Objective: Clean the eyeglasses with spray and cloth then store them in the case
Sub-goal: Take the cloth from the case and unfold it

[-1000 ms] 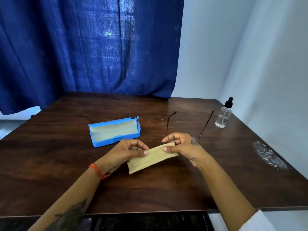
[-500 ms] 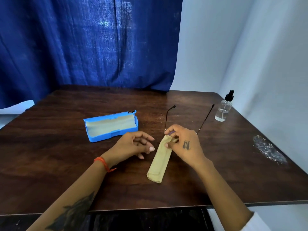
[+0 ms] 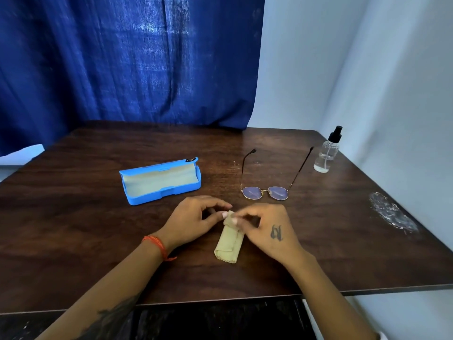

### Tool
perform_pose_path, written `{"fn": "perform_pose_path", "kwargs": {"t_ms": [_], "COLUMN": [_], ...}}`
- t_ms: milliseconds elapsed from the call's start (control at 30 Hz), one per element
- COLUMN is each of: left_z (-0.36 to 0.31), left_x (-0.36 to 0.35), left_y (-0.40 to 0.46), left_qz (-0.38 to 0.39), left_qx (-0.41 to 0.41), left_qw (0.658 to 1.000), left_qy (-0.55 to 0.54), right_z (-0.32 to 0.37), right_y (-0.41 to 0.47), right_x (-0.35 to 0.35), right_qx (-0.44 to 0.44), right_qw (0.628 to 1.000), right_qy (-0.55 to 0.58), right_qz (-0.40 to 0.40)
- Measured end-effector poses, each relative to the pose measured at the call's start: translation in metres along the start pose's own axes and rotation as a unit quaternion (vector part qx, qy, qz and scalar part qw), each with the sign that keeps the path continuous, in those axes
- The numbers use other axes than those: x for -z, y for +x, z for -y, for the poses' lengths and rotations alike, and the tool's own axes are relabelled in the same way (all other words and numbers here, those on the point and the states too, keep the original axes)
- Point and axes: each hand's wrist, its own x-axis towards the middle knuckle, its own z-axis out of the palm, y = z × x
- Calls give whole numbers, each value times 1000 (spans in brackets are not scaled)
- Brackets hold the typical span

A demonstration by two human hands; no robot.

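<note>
Your folded yellow cloth lies flat on the table, its far end pinched between both your hands. Beyond it the gold-rimmed eyeglasses rest unfolded, temples pointing away from you. The blue case lies open to their left, and the clear spray bottle stands upright at far right.

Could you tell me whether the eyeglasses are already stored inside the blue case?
No, the eyeglasses lie on the wooden table with their temples unfolded, to the right of the open blue case.
</note>
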Motion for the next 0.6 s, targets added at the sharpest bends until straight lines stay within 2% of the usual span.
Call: {"fn": "perform_pose_path", "kwargs": {"t_ms": [67,200,267,333,467,533,600], "left_z": [-2,-7,-9,-9,-11,-11,-11], "left_x": [0,2,4,3,-3,-6,-7], "left_y": [4,17,22,24,25,23,19], "left_qz": [25,111,133,124,28,-9,-14], "left_qx": [20,62,76,79,52,24,-3], "left_qw": [999,988,985,989,997,999,999], "left_qy": [34,89,76,33,-50,-46,-32], "right_z": [-5,-10,-10,-10,-11,-10,-11], "right_y": [4,16,20,25,32,30,23], "right_x": [6,9,8,8,5,2,1], "right_qx": [-49,-150,-155,-142,-72,-25,14], "right_qw": [998,982,977,977,995,998,998], "right_qy": [-19,-41,-23,-15,-44,-63,-69], "right_qz": [-39,109,146,155,61,18,-2]}}
